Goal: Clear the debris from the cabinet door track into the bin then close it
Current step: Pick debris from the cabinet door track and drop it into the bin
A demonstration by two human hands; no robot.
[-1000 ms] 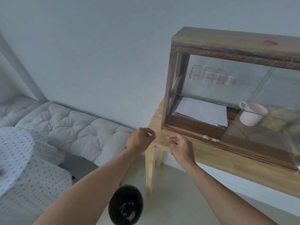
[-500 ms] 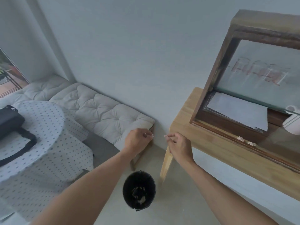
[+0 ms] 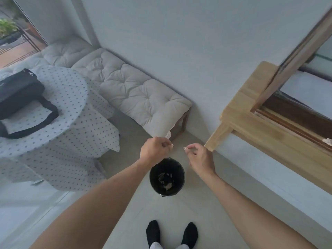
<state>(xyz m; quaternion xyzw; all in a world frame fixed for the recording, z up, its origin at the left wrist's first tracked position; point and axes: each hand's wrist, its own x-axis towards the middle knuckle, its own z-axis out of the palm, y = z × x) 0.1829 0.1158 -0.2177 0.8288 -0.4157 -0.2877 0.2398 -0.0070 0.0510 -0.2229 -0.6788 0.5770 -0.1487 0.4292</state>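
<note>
A small black bin [image 3: 152, 178] stands on the floor below my hands, with scraps in its bottom. Just beyond its far rim, my left hand [image 3: 154, 151] pinches a small pale piece of debris [image 3: 171, 145] between its fingertips. My right hand [image 3: 200, 158] pinches another pale scrap [image 3: 185, 147] beside it. At the right edge the wooden cabinet [image 3: 287, 65] sits on a light wooden table [image 3: 251, 123]. One more pale scrap [image 3: 327, 141] lies by the door track [image 3: 291, 123].
A cushioned bench [image 3: 136, 94] runs along the wall behind the bin. To the left stands a round table with a dotted cloth [image 3: 53, 112] and a black bag [image 3: 19, 90]. My feet in black socks [image 3: 171, 234] stand on the pale floor.
The view has swung down and left from the cabinet to the bin. Both hands moved from the track to above the bin's far rim, each still pinching debris.
</note>
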